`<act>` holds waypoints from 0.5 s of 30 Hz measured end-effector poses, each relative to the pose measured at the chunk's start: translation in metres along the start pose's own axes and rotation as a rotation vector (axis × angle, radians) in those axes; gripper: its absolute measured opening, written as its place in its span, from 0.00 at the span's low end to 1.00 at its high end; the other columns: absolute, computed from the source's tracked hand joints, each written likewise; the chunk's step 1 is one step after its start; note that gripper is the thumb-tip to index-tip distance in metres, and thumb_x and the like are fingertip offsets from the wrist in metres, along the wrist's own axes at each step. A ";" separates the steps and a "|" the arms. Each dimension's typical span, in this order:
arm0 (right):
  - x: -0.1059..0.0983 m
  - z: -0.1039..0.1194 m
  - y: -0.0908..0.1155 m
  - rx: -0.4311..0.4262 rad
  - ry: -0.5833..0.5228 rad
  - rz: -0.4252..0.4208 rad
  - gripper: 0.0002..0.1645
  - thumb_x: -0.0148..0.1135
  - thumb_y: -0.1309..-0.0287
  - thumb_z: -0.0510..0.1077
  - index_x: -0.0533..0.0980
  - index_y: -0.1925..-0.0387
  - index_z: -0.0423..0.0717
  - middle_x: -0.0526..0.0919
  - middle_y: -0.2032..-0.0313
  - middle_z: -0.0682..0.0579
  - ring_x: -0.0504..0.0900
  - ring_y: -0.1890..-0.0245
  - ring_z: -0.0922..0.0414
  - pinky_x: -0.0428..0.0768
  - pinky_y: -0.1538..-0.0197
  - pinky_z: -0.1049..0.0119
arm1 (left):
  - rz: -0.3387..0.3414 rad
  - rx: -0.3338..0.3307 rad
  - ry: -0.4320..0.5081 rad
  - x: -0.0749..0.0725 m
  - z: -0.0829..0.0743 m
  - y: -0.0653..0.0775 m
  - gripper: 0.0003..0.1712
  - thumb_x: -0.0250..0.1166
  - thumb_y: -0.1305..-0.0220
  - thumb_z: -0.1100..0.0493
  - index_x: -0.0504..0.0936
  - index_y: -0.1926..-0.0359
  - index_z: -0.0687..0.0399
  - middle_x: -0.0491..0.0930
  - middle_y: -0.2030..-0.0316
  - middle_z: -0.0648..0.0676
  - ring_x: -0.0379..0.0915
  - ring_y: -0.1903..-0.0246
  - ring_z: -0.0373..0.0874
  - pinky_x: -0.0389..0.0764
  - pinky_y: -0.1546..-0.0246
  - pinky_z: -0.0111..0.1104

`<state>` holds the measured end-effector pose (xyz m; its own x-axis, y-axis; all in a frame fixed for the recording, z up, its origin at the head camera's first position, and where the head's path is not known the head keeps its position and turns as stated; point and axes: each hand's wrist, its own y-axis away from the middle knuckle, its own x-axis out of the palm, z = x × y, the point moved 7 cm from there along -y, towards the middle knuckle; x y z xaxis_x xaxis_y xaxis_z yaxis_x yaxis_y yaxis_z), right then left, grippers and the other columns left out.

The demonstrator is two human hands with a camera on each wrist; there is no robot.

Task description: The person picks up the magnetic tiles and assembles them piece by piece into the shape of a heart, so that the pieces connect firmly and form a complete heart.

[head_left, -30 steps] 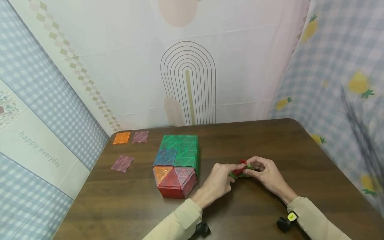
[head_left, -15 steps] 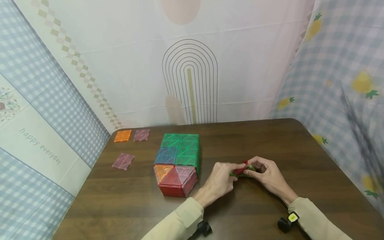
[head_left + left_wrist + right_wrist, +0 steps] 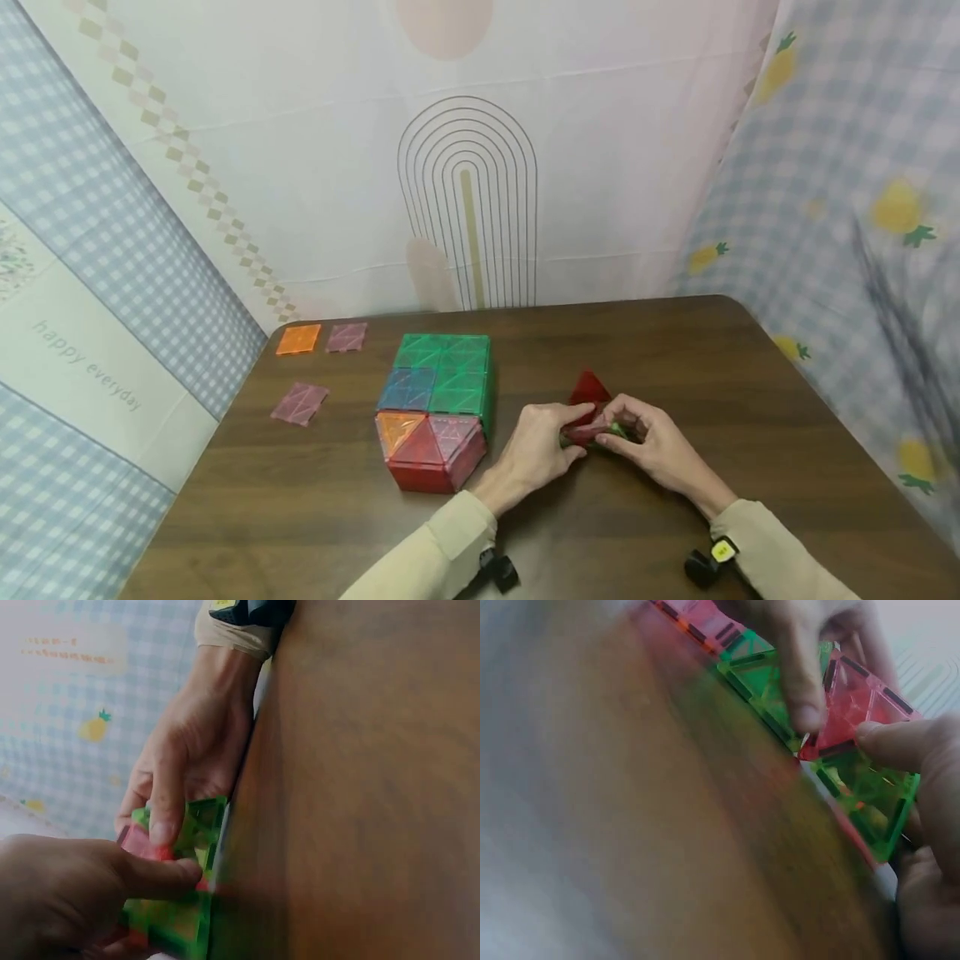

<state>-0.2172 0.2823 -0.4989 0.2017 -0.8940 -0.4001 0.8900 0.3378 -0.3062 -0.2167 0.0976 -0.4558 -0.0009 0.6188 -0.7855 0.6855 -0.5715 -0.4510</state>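
Between my hands is a small cluster of translucent triangular magnetic tiles. In the right wrist view a red triangle tile point(image 3: 851, 712) joins a green triangle tile point(image 3: 870, 796) below it and another green tile point(image 3: 754, 684) beside it. My left hand point(image 3: 534, 446) pinches the cluster from the left with thumb and fingers. From the right, my right hand point(image 3: 660, 442) pinches it too, thumb on the red tile. A darker red triangle point(image 3: 589, 387) points up behind the fingertips. Fingers hide much of the cluster's joints, so its full shape cannot be told.
Left of my hands stands a built block of magnetic tiles, with a green top point(image 3: 461, 367), a blue square point(image 3: 408, 388) and a red front point(image 3: 423, 477). Farther left lie an orange tile point(image 3: 298, 339) and two purple tiles point(image 3: 347, 337). A cloth backdrop hangs behind the table.
A red triangle now sticks up behind the fingertips, where only a small red bit showed before. Both hands still pinch the cluster and have shifted only slightly. The built block stays put.
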 end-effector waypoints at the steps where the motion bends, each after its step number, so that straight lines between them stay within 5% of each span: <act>1: 0.000 0.000 0.000 -0.001 0.000 0.011 0.11 0.72 0.25 0.37 0.81 0.48 0.52 0.88 0.52 0.50 0.88 0.57 0.55 0.84 0.55 0.64 | 0.013 -0.004 0.002 -0.001 0.002 0.002 0.38 0.89 0.43 0.59 0.88 0.31 0.53 0.92 0.44 0.52 0.89 0.46 0.40 0.86 0.47 0.26; 3: -0.001 0.000 0.001 -0.002 0.026 0.028 0.13 0.70 0.24 0.37 0.81 0.45 0.53 0.89 0.51 0.52 0.87 0.59 0.56 0.82 0.59 0.63 | 0.056 -0.022 0.008 -0.002 0.005 0.005 0.42 0.89 0.42 0.57 0.85 0.27 0.53 0.91 0.41 0.53 0.88 0.43 0.41 0.86 0.45 0.28; 9: -0.002 0.001 0.000 0.018 0.052 0.063 0.14 0.70 0.23 0.40 0.85 0.42 0.58 0.90 0.48 0.54 0.84 0.62 0.56 0.81 0.61 0.63 | 0.180 -0.148 0.099 -0.012 0.014 0.015 0.43 0.83 0.36 0.61 0.78 0.22 0.55 0.91 0.62 0.49 0.78 0.71 0.29 0.79 0.68 0.21; 15: 0.008 0.008 -0.002 -0.016 0.014 0.148 0.14 0.70 0.23 0.40 0.86 0.42 0.57 0.90 0.46 0.54 0.89 0.50 0.54 0.86 0.47 0.62 | 0.144 -0.176 0.113 -0.017 0.017 0.017 0.16 0.85 0.38 0.61 0.94 0.49 0.57 0.93 0.64 0.49 0.85 0.66 0.28 0.82 0.64 0.18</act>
<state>-0.2136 0.2722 -0.4942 0.3246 -0.8299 -0.4538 0.8441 0.4707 -0.2569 -0.2174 0.0682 -0.4577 0.1804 0.5995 -0.7798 0.7886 -0.5620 -0.2496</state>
